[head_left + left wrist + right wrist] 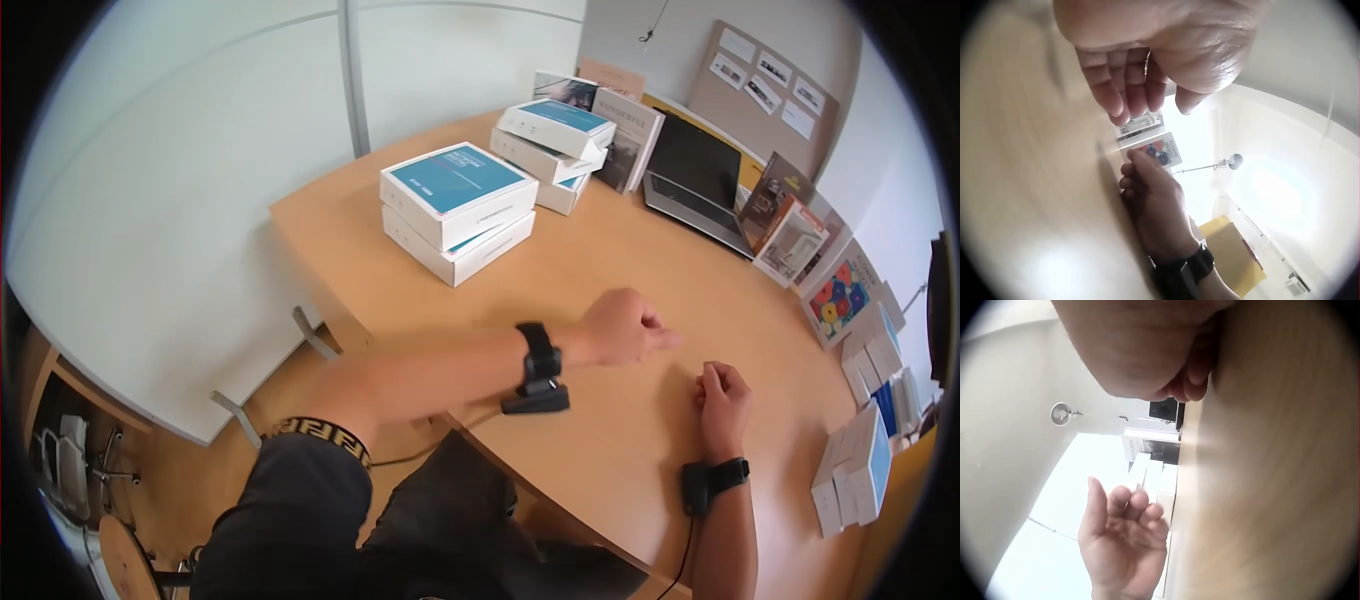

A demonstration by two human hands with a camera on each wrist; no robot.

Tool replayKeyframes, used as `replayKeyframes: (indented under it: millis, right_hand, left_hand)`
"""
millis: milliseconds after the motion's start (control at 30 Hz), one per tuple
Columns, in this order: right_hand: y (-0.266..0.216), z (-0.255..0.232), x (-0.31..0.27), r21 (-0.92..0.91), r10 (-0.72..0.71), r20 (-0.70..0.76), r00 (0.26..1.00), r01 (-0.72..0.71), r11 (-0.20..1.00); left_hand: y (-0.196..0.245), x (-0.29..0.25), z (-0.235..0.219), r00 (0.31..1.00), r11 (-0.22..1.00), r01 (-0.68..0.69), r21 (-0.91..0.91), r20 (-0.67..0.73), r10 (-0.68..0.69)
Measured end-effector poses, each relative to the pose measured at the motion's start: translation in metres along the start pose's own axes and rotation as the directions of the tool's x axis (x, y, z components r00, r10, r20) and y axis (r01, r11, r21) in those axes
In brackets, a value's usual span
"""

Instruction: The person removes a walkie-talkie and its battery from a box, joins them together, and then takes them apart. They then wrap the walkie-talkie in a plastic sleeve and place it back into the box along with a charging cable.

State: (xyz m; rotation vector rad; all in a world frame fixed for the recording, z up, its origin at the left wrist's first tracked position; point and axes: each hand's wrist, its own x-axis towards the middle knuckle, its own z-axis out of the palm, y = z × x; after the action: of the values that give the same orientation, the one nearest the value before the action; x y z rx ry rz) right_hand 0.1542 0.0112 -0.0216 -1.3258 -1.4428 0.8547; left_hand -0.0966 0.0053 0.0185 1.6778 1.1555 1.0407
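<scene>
My left hand [622, 328] is held over the wooden table [600, 450], with nothing in it. Its fingers [1129, 78] bend loosely, palm facing inward, in the left wrist view. To its right, my right hand [724, 402] rests low at the tabletop with loosely curled fingers [1194, 378] and also holds nothing. Beyond the left hand stands a stack of two white boxes with blue tops [460, 200]. A second stack of similar boxes [555, 140] is behind it, its top box sitting askew.
An opened laptop [700, 180] stands at the back, between upright books [630, 130] and propped brochures [790, 240]. More white boxes [855, 465] line the right side. The table's near edge [560, 505] runs above the person's lap. Cables hang from both wrist cameras.
</scene>
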Motion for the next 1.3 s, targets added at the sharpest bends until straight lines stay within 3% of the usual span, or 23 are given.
replayKeyframes:
  millis: [67, 133, 167, 200, 267, 333, 367, 433, 467, 500, 533, 633, 667, 833, 933, 1000, 1033, 1100, 1233, 1300]
  right_hand:
    - [0.006, -0.004, -0.001, 0.050, -0.002, 0.020, 1.000, 0.001, 0.999]
    - [0.006, -0.004, -0.002, 0.111, -0.006, 0.038, 0.999, 0.002, 0.994]
    - [0.004, -0.004, -0.003, 0.046, -0.039, 0.054, 0.998, 0.037, 0.998]
    - [0.004, -0.004, -0.003, -0.020, -0.073, 0.070, 0.995, 0.075, 0.997]
    - [0.009, -0.002, -0.002, -0.022, -0.099, 0.066, 0.993, 0.101, 0.995]
    - [0.010, -0.001, -0.001, -0.026, -0.130, 0.057, 0.990, 0.132, 0.991]
    - [0.007, -0.001, -0.001, -0.029, -0.123, 0.061, 0.991, 0.125, 0.992]
    - [0.006, -0.001, -0.002, -0.024, -0.122, 0.053, 0.991, 0.124, 0.992]
    - [0.006, -0.002, -0.002, -0.049, -0.127, 0.057, 0.990, 0.130, 0.990]
    - [0.006, -0.003, -0.003, -0.074, -0.130, 0.059, 0.990, 0.134, 0.988]
    - [0.007, -0.003, -0.002, -0.068, -0.132, 0.043, 0.990, 0.135, 0.989]
    - [0.008, -0.003, -0.004, -0.026, -0.118, 0.043, 0.992, 0.119, 0.993]
    - [0.006, -0.002, -0.006, 0.012, -0.108, 0.062, 0.992, 0.107, 0.994]
    - [-0.013, 0.010, -0.020, 0.100, -0.024, 0.155, 0.988, 0.009, 0.995]
    - [-0.012, 0.033, -0.032, 0.225, -0.098, 0.265, 0.959, 0.037, 0.974]
    - [-0.021, 0.045, -0.044, 0.302, -0.160, 0.446, 0.880, 0.020, 0.953]
    - [-0.024, 0.046, -0.048, 0.300, -0.158, 0.444, 0.882, 0.020, 0.954]
    - [-0.030, 0.047, -0.052, 0.176, -0.232, 0.505, 0.831, 0.164, 0.971]
    - [-0.026, 0.044, -0.051, 0.173, -0.223, 0.486, 0.845, 0.157, 0.972]
    - [-0.020, 0.046, -0.051, 0.160, -0.294, 0.427, 0.855, 0.248, 0.955]
  left_hand:
    - [0.002, 0.000, -0.040, 0.968, 0.958, -0.190, 0.215, -0.120, 0.219]
    - [0.008, -0.007, -0.094, 0.917, 0.953, -0.178, 0.245, -0.309, 0.251]
    - [0.014, -0.010, -0.124, 0.863, 0.929, -0.146, 0.339, -0.415, 0.287]
    - [0.024, -0.017, -0.152, 0.811, 0.964, -0.099, 0.246, -0.542, 0.222]
    - [0.020, -0.030, -0.206, 0.579, 0.911, 0.074, 0.406, -0.761, 0.292]
    - [0.008, -0.042, -0.252, 0.484, 0.847, 0.367, 0.385, -0.856, 0.180]
    - [-0.015, -0.046, -0.273, 0.484, 0.845, 0.366, 0.391, -0.855, 0.186]
    - [-0.058, -0.046, -0.307, 0.427, 0.579, 0.566, 0.587, -0.810, 0.403]
    - [-0.052, -0.049, -0.310, 0.430, 0.578, 0.557, 0.596, -0.803, 0.413]
    - [-0.049, -0.051, -0.309, 0.560, 0.718, 0.514, 0.469, -0.818, 0.133]
    - [-0.046, -0.052, -0.306, 0.674, 0.811, 0.499, 0.306, -0.725, -0.142]
    - [-0.036, -0.057, -0.290, 0.743, 0.799, 0.482, 0.359, -0.651, -0.156]
    - [-0.027, -0.056, -0.285, 0.705, 0.805, 0.543, 0.238, -0.650, -0.284]
    - [-0.011, -0.064, -0.242, 0.700, 0.823, 0.531, 0.202, -0.652, -0.292]
    - [-0.017, -0.067, -0.221, 0.734, 0.854, 0.462, 0.240, -0.643, -0.217]
    - [-0.015, -0.067, -0.194, 0.733, 0.864, 0.385, 0.324, -0.677, -0.072]
    - [-0.009, -0.067, -0.181, 0.735, 0.865, 0.383, 0.324, -0.674, -0.073]
    - [0.006, -0.066, -0.153, 0.814, 0.699, 0.382, 0.605, -0.579, 0.055]
    - [0.008, -0.060, -0.118, 0.845, 0.739, 0.384, 0.553, -0.534, -0.040]
    - [-0.010, -0.058, -0.103, 0.877, 0.708, 0.327, 0.626, -0.481, 0.021]
